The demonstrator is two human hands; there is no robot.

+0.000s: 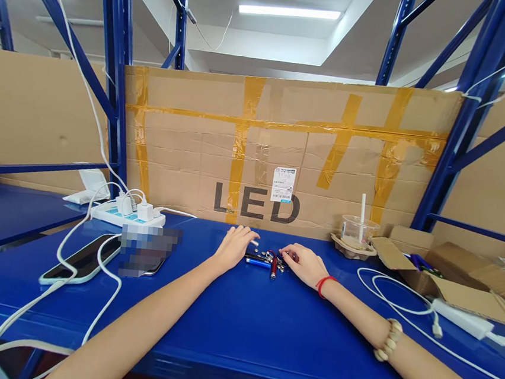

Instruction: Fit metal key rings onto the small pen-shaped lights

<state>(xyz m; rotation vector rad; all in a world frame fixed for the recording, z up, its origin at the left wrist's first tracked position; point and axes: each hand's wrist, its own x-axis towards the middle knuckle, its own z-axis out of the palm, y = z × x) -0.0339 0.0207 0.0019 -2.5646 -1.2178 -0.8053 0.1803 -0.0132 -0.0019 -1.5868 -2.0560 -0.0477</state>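
Note:
Both my arms reach forward over the blue metal shelf top (239, 325). A small pile of little pen-shaped torches (268, 259), some blue, some red or dark, lies between my hands. My left hand (234, 246) rests palm down at the pile's left edge, its fingers curled, with a small white piece at its fingertips. My right hand (304, 263) lies at the pile's right edge, thumb and fingers pinched on one of the small torches. A red string circles my right wrist, and a bead bracelet sits further up that forearm.
A taped cardboard sheet marked LED (282, 156) walls off the back. At left lie a white power strip (127, 214) with plugs, a phone (81, 259) on a white cable and a blurred object. At right stand a plastic cup with a straw (358, 230), open cardboard boxes (450, 274) and a white charger cable (405, 311).

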